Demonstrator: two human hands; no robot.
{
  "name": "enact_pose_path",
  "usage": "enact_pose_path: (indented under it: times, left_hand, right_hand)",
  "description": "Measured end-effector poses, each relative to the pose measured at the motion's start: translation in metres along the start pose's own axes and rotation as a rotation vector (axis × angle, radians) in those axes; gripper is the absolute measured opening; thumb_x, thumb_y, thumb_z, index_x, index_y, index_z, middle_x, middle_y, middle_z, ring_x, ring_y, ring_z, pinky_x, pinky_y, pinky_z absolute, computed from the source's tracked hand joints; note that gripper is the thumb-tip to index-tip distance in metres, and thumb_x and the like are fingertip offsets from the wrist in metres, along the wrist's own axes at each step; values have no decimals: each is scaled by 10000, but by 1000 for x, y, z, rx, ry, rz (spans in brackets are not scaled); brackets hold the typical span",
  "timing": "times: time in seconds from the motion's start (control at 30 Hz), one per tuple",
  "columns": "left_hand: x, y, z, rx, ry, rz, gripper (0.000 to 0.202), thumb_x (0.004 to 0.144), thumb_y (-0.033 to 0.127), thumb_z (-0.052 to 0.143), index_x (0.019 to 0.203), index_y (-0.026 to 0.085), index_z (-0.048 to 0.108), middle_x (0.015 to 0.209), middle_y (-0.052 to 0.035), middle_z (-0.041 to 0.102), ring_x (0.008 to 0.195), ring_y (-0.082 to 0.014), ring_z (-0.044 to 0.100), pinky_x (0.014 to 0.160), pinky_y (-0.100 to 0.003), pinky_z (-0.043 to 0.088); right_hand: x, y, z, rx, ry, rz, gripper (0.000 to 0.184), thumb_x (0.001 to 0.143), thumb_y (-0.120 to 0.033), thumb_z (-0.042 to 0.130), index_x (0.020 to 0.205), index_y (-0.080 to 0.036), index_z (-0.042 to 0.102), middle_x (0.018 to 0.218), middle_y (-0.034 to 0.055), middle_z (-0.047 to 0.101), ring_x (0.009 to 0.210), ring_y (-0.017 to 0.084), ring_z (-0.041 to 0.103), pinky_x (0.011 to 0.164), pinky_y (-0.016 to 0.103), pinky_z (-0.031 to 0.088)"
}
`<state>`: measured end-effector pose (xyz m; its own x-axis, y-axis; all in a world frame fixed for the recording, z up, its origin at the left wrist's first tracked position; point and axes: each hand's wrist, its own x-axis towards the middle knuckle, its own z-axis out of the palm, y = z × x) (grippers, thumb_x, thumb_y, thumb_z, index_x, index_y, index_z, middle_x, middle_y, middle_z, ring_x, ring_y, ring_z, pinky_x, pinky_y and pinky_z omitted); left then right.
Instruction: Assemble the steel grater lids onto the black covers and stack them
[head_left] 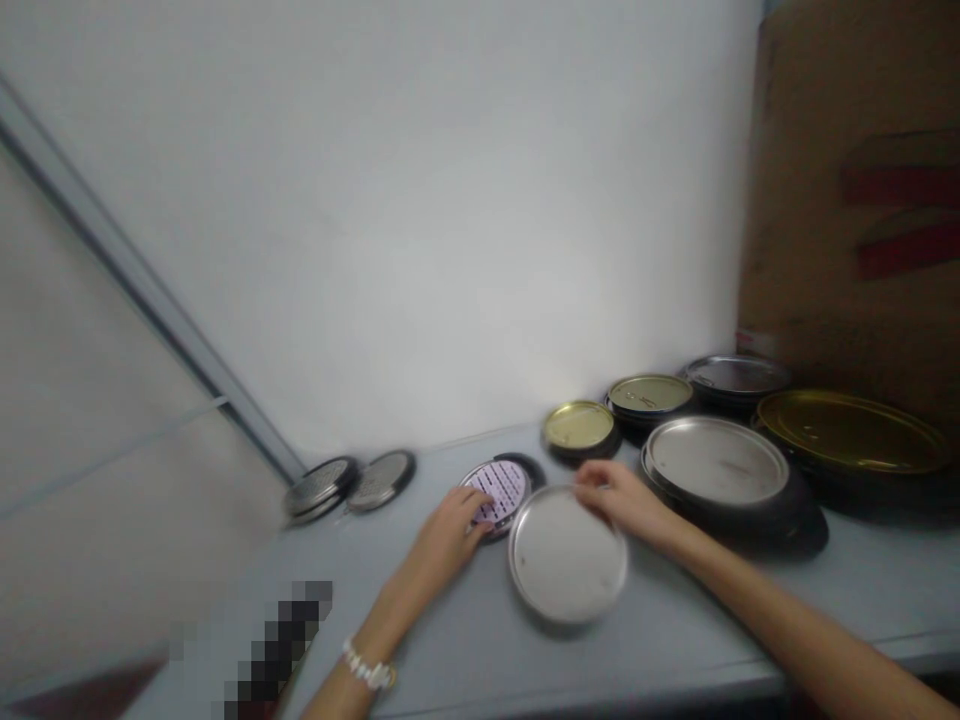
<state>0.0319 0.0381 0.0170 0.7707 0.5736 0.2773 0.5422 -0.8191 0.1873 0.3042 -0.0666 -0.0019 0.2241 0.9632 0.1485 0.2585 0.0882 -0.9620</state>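
Observation:
My left hand (448,534) rests its fingertips on a round perforated pinkish disc (501,487) that sits on a dark lid on the grey shelf (660,640). My right hand (616,499) grips the far rim of a shallow silver round pan (567,556) lying flat just right of that disc. A pale beaded bracelet (369,671) circles my left wrist. The picture is blurred, so finger detail is soft.
Several round lids and pans crowd the right: small gold lid (578,426), another gold lid (649,394), silver pan on a dark base (716,462), large gold pan (851,432), dark pan (735,375). Two grey discs (349,483) lean at the left. Cardboard box (855,200) stands at the right, white wall behind.

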Motion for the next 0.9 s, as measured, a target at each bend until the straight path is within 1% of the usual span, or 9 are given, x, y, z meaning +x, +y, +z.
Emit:
enact_pose_path:
  times: [0.1,0.27,0.4,0.5,0.6,0.7,0.8,0.87,0.9]
  left_hand:
    - [1,1,-5,-23,-23,8,220,869,125,654,1077,192,681,1145,-83,681,1105,-238,605,985,-415,491]
    - [3,4,-17,-53,-51,-30,152,878,162,652,1025,177,684,1116,-90,686,1083,-242,611,973,-400,488]
    - [2,1,-29,-63,-34,-13,162,915,210,607,1054,179,683,1100,-95,685,1060,-238,621,951,-395,507]
    - [-3,6,-40,-33,-7,10,244,931,226,590,1156,183,673,1129,-103,685,1064,-235,624,966,-400,509]
    - [-11,26,-49,3,4,59,309,947,219,575,1246,217,650,1171,-92,677,1089,-233,614,998,-410,500]
    - [-22,58,-52,-17,-60,124,322,939,176,592,1249,244,648,1190,-75,660,1111,-229,597,1012,-404,498]
    - [-31,89,-44,-69,-153,159,345,930,135,602,1249,261,640,1183,-65,642,1110,-221,587,992,-377,512]
    - [-34,103,-34,-85,-185,170,352,921,121,613,1242,266,638,1181,-61,636,1111,-224,583,980,-374,521]
    - [-35,108,-28,-86,-180,174,358,918,115,616,1243,263,635,1181,-62,633,1111,-227,583,979,-378,523]
  right_hand:
    - [-4,-2,3,54,-69,55,62,740,-227,651,712,-172,650,604,3,632,544,139,547,507,240,405]
    - [-4,-1,6,85,-128,98,85,737,-215,651,666,-175,624,533,-27,573,470,109,484,449,218,361]
    - [-2,4,8,29,-124,85,81,734,-213,668,683,-162,631,576,-23,588,518,113,504,490,224,375]
    - [-1,7,8,-2,-116,70,118,755,-267,688,759,-149,676,640,-7,624,580,126,532,529,232,387]
    - [0,10,9,15,-143,43,207,797,-348,669,789,-143,694,660,-1,629,613,133,530,550,238,384]
    - [0,12,10,40,-177,16,296,830,-420,639,746,-140,684,647,-5,614,613,131,506,554,244,367]
    - [0,11,11,86,-195,-2,351,842,-480,637,759,-141,675,664,-2,618,631,134,514,561,246,372]
    - [0,10,12,127,-190,6,366,841,-506,645,800,-143,670,684,-1,624,648,139,536,570,247,390]
    - [0,9,12,142,-182,15,374,836,-519,650,817,-146,666,696,0,627,657,142,547,577,249,402]
